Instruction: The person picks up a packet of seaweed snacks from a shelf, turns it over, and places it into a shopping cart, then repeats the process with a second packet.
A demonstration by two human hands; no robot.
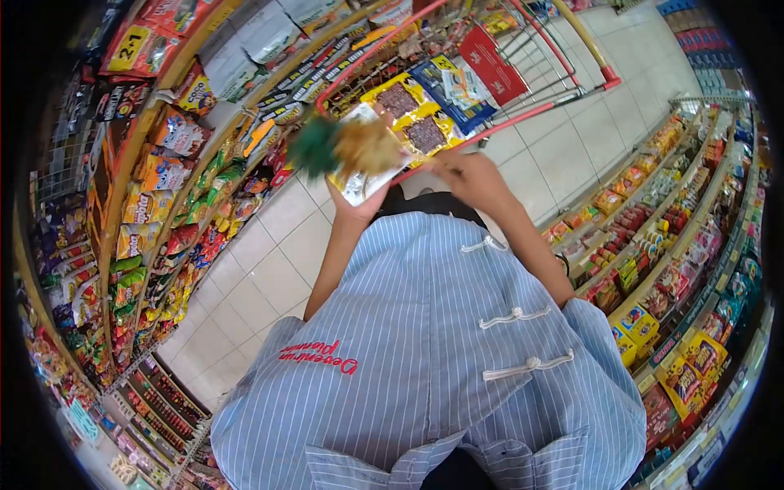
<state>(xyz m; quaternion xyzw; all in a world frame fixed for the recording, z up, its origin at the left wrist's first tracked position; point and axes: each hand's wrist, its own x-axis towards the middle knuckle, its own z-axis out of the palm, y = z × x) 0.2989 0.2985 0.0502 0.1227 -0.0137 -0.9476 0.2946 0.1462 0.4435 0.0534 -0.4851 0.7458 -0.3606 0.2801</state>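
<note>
My left hand [357, 204] grips the lower edge of a white and yellow packet [357, 193], held at the near end of a shopping cart. Across its top lies a fluffy green and tan duster [367, 147], smeared by motion. My right hand [464, 173] is closed at the duster's right end; the handle itself hardly shows. Just beyond the duster, yellow packets [425, 135] with dark see-through windows and a blue packet [457, 94] lie on the red-rimmed shopping cart [539, 102].
Snack bags [151, 196] fill the tiered shelves on my left. Low curved shelves [653, 237] of small packaged goods run along my right. A red sign [492, 67] stands at the cart. Pale floor tiles [563, 151] lie between the shelves.
</note>
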